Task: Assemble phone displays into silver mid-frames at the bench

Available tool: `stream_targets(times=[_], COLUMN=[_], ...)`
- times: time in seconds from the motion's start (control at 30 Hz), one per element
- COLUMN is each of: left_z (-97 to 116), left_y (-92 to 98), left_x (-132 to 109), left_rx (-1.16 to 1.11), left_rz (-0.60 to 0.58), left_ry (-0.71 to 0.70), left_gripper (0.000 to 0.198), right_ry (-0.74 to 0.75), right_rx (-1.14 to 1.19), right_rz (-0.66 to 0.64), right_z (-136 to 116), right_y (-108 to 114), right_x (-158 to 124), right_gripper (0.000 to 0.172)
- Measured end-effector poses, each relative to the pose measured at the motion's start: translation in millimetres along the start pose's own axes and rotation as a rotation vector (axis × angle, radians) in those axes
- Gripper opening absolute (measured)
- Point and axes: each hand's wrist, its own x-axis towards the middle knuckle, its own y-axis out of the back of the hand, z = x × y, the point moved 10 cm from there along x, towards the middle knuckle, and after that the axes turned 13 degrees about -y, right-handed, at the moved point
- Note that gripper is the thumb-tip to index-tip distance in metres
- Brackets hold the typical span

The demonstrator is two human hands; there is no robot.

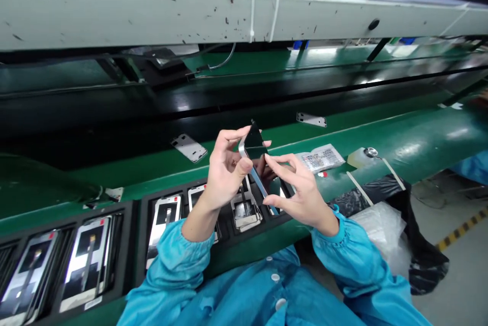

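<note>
Currently, both hands point(224, 176) part-curled, gripping phone point(255, 153) by edges, abv blk tray point(144, 214), room twd wht beam point(133, 16)

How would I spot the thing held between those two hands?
On the long green bench, find the black tray further right. Just above it, the left hand and right hand hold one tilted slab. Unlike the pale panels in the tray, it is raised, with a glossy black face and silvery edge.

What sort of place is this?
Likely a phone assembly or repair line: black rectangular trays of flat white-and-black panels, a long dark conveyor-like strip, and a glossy black, silver-edged phone-like slab between left hand and right hand.
</note>
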Motion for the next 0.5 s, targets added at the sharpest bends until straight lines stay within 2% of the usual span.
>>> stream_targets(times=[0.17, 0.33, 0.43, 0.5], left_z=[-1.8, -8.8, -9.9, -11.0], left_y=[0.4, -0.6, -5.3, -8.1], left_x=[-6.6, -17.7, -23.0, -26.5], left_rx=[0.005, -0.017, -0.025, -0.069], left_rz=[0.075, 0.146, 0.176, 0.248], left_ry=[0.030, 0.108, 0.148, 0.187], left_gripper=[0.051, 0.054, 0.053, 0.052], right_ry=[-0.055, -0.010, -0.006, -0.032], right_rx=[0.055, 0.164, 0.144, 0.094], right_rz=[-0.008, 0.043, 0.052, 0.054], right_z=[13.8, 17.6, 22.2, 27.5], right_y=[-7.5, -9.8, -15.4, -22.5], right_x=[-2.2, -3.2, -5.6, -9.1], right_gripper=[0.080, 0.074, 0.073, 0.070])
